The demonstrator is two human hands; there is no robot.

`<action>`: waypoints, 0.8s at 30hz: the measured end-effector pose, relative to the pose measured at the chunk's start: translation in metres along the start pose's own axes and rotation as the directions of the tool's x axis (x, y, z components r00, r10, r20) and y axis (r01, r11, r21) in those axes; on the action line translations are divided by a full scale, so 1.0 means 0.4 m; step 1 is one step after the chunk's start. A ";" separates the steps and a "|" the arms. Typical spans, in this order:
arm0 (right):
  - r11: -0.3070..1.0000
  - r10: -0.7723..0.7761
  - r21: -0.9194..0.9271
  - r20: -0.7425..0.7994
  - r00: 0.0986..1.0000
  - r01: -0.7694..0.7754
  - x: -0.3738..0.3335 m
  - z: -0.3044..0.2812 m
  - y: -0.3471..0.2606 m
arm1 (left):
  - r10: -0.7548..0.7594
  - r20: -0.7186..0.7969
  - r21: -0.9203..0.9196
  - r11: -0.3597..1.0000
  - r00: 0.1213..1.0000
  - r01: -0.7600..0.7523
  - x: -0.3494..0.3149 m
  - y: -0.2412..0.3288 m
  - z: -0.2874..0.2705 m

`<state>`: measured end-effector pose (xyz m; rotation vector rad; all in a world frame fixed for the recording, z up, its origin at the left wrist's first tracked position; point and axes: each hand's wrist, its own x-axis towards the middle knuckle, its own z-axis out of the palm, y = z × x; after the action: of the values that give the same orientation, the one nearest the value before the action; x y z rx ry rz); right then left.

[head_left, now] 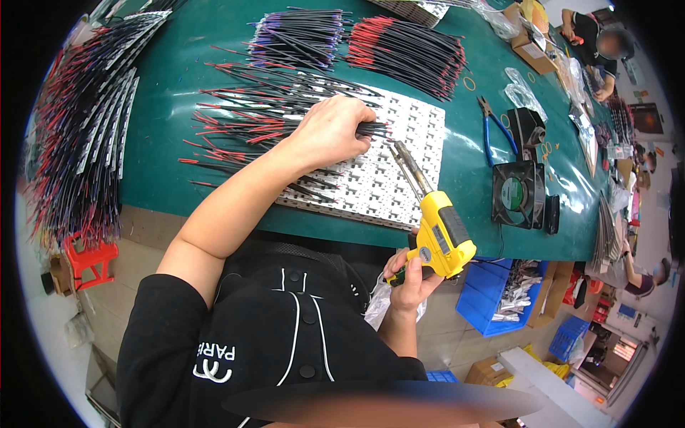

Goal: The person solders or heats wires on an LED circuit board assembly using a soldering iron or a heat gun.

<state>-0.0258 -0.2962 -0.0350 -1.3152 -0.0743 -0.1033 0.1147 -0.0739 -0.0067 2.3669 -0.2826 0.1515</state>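
Observation:
My left hand [332,132] is closed round a small bunch of black wires [372,129], whose ends stick out to the right of the fingers. Beneath it lies a white board [422,128] covered with rows of small dark-marked parts. More black wires with red ends [235,123] spread leftward from the board over the table. In my right hand [412,282], at the table's front edge, is a yellow soldering gun [444,235], gripped by its handle. Its metal tip [399,148] points up and left, just short of the wire ends in my left hand. Whether they touch cannot be told.
Bundles of purple-and-black wires [298,37] and red-and-black wires [407,55] lie along the far side of the green table [164,171]. Blue-handled pliers [497,132] and a black fan [515,194] are at right. Wired strips [89,143] pile up at left. Other people work beyond.

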 end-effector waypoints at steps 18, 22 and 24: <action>0.991 0.071 -0.112 0.026 0.997 -0.067 -0.009 -0.005 0.007 | 0.050 0.065 -0.054 0.997 0.997 -0.047 0.009 -0.012 -0.001; 0.993 0.045 -0.109 0.040 0.998 -0.040 -0.009 -0.003 0.006 | 0.071 0.025 -0.009 0.997 0.997 -0.071 0.001 -0.022 0.011; 0.996 0.025 -0.092 0.041 0.999 -0.021 -0.007 -0.002 0.003 | 0.105 -0.012 -0.003 0.994 0.994 -0.105 0.000 -0.025 0.015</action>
<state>-0.0283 -0.2967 -0.0368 -1.4095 -0.0912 -0.0596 0.1175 -0.0709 -0.0178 2.3473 -0.4022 0.2141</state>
